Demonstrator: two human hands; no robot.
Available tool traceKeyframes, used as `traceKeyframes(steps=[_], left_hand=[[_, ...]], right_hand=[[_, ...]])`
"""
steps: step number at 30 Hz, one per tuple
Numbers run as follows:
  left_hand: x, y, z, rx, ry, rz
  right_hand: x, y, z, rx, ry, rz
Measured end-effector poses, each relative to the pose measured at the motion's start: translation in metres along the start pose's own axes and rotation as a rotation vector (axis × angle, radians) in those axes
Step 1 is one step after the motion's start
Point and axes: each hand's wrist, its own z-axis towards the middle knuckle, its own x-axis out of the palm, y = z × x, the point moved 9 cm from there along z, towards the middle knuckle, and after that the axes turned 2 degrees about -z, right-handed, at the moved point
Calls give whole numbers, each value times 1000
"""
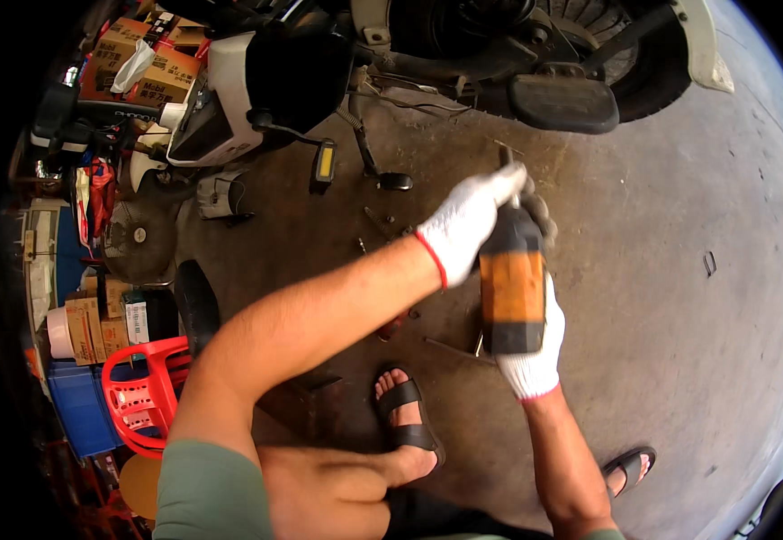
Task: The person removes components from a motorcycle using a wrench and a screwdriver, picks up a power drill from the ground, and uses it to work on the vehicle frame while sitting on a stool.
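Both my hands wear white work gloves with red cuffs. A black power tool with an orange band (512, 283) is held up in front of me, its narrow nose facing away from my body. My right hand (549, 333) is closed around its lower side, mostly hidden beneath the body. At the nose, my left hand (477, 216) is closed, fingers pinched about the tip, where a thin dark shaft (506, 156) sticks out. The fingers are slightly blurred. Dark fingertips of a glove (540, 216) show beside the nose; whose hand they belong to is hard to tell.
A scooter (301, 81) with a pedal (322, 166) and rear wheel stands beyond my hands. Small metal parts and a rod (459, 349) lie on the concrete floor. At left are a red plastic chair (144, 396), a blue bin (81, 405) and cardboard boxes (166, 76).
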Motion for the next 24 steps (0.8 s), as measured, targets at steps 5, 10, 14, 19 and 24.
traceKeyframes(steps=[5,10,14,19,24], left_hand=[[-45,-36,-2,-10,40,-182],[-58,-45,0,-2,6,-62],[-74,-50,12,41,-56,75],[-80,-51,15,46,-53,-2],[-95,-42,14,84,-120,-70]], right_hand=[[48,8,31,-199,-64,-733],[48,1,46,-364,-138,-761],[50,-26,64,-294,-130,-680],[55,-20,69,-372,-123,-863],[43,-3,51,-490,-207,-782]])
